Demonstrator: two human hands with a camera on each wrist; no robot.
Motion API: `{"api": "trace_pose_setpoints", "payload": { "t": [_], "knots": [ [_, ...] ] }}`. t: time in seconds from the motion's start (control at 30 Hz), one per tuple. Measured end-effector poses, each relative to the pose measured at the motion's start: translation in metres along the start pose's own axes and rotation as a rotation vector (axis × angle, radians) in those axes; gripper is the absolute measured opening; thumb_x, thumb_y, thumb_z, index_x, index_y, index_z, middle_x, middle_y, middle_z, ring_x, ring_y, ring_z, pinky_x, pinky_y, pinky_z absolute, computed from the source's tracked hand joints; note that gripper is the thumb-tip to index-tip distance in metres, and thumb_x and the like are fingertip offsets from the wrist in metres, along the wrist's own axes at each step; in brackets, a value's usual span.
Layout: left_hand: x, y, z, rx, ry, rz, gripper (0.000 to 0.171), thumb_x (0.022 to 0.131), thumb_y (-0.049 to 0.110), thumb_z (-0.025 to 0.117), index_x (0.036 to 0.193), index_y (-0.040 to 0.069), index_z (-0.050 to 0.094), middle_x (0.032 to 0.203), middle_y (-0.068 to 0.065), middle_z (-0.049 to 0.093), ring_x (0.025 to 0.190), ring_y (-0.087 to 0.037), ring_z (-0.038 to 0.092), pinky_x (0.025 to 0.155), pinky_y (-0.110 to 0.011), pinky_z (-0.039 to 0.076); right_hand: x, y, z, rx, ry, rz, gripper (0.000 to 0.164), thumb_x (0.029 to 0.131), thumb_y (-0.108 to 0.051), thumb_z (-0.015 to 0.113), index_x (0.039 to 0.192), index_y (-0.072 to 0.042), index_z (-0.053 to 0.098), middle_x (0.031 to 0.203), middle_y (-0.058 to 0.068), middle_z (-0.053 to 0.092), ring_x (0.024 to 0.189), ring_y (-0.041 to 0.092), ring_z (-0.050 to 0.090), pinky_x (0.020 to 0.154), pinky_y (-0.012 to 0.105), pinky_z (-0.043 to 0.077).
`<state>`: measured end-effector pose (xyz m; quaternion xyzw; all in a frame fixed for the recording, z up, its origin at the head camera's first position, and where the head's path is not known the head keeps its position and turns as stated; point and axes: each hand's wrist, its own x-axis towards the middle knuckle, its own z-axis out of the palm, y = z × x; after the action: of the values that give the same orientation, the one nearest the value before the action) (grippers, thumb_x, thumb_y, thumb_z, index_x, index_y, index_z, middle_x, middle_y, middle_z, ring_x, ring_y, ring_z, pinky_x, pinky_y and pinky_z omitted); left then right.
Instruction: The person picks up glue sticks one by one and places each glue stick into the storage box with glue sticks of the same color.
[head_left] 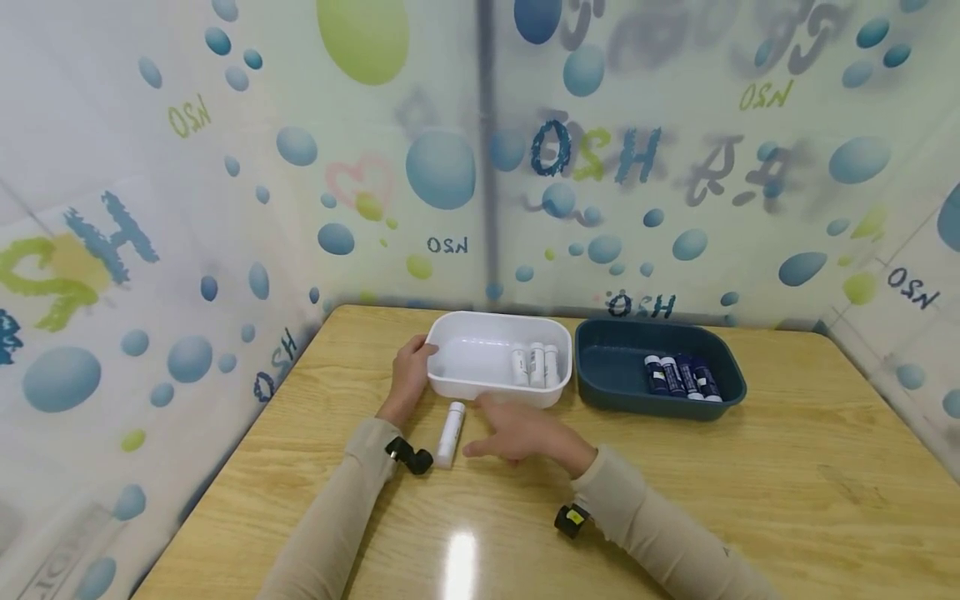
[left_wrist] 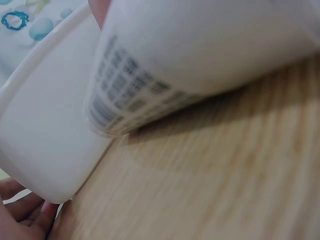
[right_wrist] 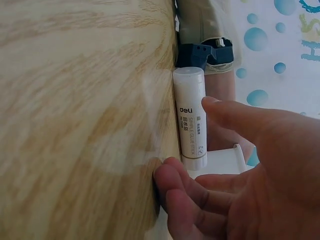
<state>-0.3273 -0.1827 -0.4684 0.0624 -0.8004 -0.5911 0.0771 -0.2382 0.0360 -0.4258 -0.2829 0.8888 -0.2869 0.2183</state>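
Observation:
My left hand [head_left: 409,372] grips the left end of a white plastic bin [head_left: 465,388], with its thumb over the rim. Three white glue sticks [head_left: 537,367] lie in the right part of that bin. In front of it, on the table, lies another white glue stick [head_left: 451,435], marked "deli" in the right wrist view. My right hand [head_left: 521,429] is just right of this stick, thumb and fingers apart, holding nothing. In the left wrist view the stick's white barrel [left_wrist: 200,45] looms close, and fingers [left_wrist: 25,215] touch the bin's wall.
A dark blue-green bin [head_left: 611,392] stands close to the right of the white one. Several dark blue glue sticks [head_left: 678,377] lie in its right half. Behind the wooden table [head_left: 810,442] hangs a patterned curtain [head_left: 637,242].

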Motion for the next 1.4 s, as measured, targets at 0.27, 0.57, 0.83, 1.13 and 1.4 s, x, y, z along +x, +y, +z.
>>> {"api": "trace_pose_setpoints", "payload": {
  "t": [0.27,0.57,0.83,1.13,1.4],
  "knots": [
    [0.001,-0.003,0.001,-0.010,-0.003,-0.005,0.046,0.098,0.023,0.051,0.136,0.000,0.062,0.141,-0.022,0.062,0.128,-0.036,0.060,0.110,-0.049,0.048,0.000,-0.003,0.001,-0.016,-0.032,-0.001,0.059,0.095,-0.040,0.072,0.142,-0.008,0.054,0.063,-0.004,0.056,0.046,0.011,0.055,0.048,0.024,0.045],
    [0.001,-0.001,0.001,-0.017,-0.002,-0.009,0.045,0.099,0.021,0.051,0.137,-0.001,0.062,0.142,-0.023,0.062,0.128,-0.037,0.060,0.111,-0.049,0.048,0.001,0.000,0.000,-0.023,-0.028,0.001,0.059,0.097,-0.042,0.070,0.142,-0.008,0.054,0.060,-0.004,0.056,0.046,0.011,0.055,0.049,0.025,0.045],
    [0.001,-0.002,0.001,-0.004,0.010,0.004,0.044,0.097,0.021,0.052,0.134,0.000,0.064,0.138,-0.023,0.064,0.124,-0.037,0.062,0.108,-0.048,0.050,0.002,0.000,0.001,-0.027,0.004,-0.023,0.060,0.097,-0.041,0.069,0.142,-0.005,0.052,0.056,-0.003,0.056,0.044,0.011,0.055,0.051,0.025,0.045],
    [0.000,-0.005,-0.001,-0.003,0.008,-0.002,0.044,0.098,0.022,0.053,0.134,0.000,0.064,0.138,-0.023,0.064,0.124,-0.037,0.062,0.108,-0.049,0.050,0.015,-0.006,0.010,0.065,0.023,-0.036,0.064,0.097,-0.055,0.063,0.137,-0.006,0.050,0.053,-0.004,0.053,0.041,0.014,0.052,0.043,0.026,0.041],
    [0.000,-0.004,0.002,-0.018,0.016,-0.004,0.044,0.098,0.024,0.052,0.134,0.001,0.065,0.140,-0.021,0.064,0.125,-0.036,0.062,0.107,-0.050,0.051,0.025,-0.014,0.010,0.104,0.041,-0.014,0.052,0.094,-0.046,0.072,0.123,-0.007,0.053,0.055,-0.003,0.054,0.043,0.015,0.052,0.043,0.027,0.043]
  ]
}}
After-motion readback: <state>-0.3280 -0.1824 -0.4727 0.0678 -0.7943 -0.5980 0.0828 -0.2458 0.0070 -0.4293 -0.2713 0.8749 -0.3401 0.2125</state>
